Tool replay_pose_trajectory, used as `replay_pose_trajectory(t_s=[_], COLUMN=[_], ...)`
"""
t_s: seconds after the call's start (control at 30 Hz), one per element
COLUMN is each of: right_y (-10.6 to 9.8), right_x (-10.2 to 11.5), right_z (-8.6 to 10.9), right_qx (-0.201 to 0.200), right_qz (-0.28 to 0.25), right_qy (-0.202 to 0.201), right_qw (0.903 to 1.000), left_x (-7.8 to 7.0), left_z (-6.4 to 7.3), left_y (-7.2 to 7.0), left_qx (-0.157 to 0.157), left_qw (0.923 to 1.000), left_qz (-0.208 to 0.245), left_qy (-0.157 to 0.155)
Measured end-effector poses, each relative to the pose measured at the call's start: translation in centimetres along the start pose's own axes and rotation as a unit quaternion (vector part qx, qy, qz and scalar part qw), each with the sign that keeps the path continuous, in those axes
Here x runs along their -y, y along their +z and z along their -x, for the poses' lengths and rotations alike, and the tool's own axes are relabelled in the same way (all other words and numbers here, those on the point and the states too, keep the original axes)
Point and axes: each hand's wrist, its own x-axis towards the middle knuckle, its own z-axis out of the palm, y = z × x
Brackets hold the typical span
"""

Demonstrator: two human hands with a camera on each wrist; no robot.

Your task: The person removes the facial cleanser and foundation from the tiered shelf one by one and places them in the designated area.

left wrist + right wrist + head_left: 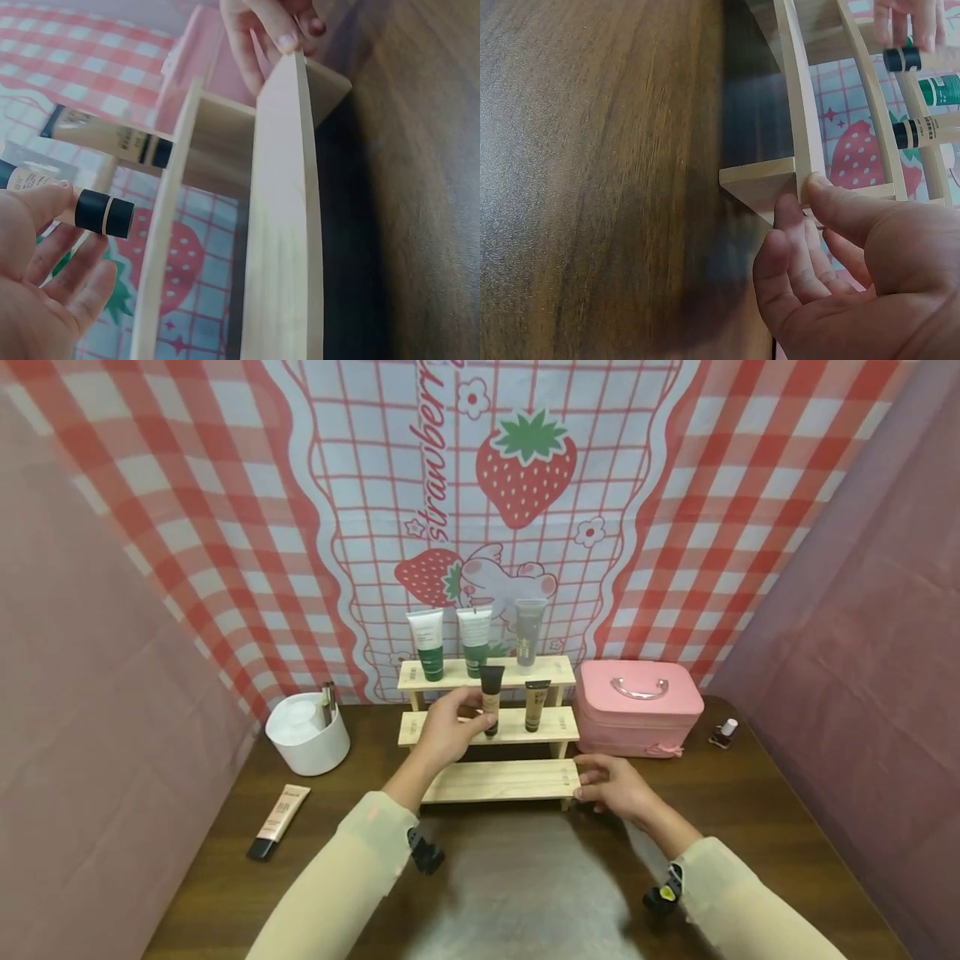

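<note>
A small beige tube with a black cap and black end [491, 685] is pinched by my left hand [450, 727] at the middle tier of a wooden three-tier stand [495, 781]. In the left wrist view its black cap [105, 214] points toward the middle shelf edge. Beside it on that tier, a similar beige tube [536, 706] stands cap down. With thumb and fingers, my right hand [615, 785] grips the right end of the lowest shelf [804, 112]. On the top tier stand two white-and-green tubes [427, 643] and a grey translucent tube [529, 633].
Right of the stand sits a pink case [637, 706], with a dark nail polish bottle [723, 733] beyond it. To the left are a white round holder [307, 735] with slim items and a beige BB tube [279, 821] lying flat. A checked cloth [360, 485] hangs behind.
</note>
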Motion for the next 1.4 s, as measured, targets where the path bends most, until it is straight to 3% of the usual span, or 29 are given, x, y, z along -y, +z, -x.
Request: replay_pose_trajectory(t_s=[0.27,0.57,0.7,0.97,1.17,1.4], right_y=[0.0,0.0,-0.1,-0.3,-0.3,-0.2], right_x=[0.0,-0.1,0.0,0.3,0.3,0.1], right_z=[0.2,-0.1,-0.2,-0.1,-0.1,-0.3], right_qx=[0.002,0.001,-0.003,0.004,0.003,0.003], right_qz=[-0.004,0.005,0.008,0.012,0.015,0.017], right_qy=[0.000,0.005,0.011,0.008,0.006,0.001], right_qw=[1.0000,1.0000,0.9999,0.9999,0.9999,0.9999], left_x=[0.2,4.5,6.9,10.9,13.3,14.8], left_z=[3.9,9.4,11.3,13.9,14.9,15.5], left_y=[-3.1,-8.2,-10.6,-14.3,-15.3,-15.3], left_qx=[-0.005,-0.026,-0.033,-0.024,-0.024,-0.021], left_qw=[0.9995,0.9989,0.9994,0.9934,0.9843,0.9721], left_qz=[0.014,0.031,0.002,-0.039,-0.075,-0.150], left_qy=[0.029,0.023,-0.006,-0.105,-0.158,-0.178])
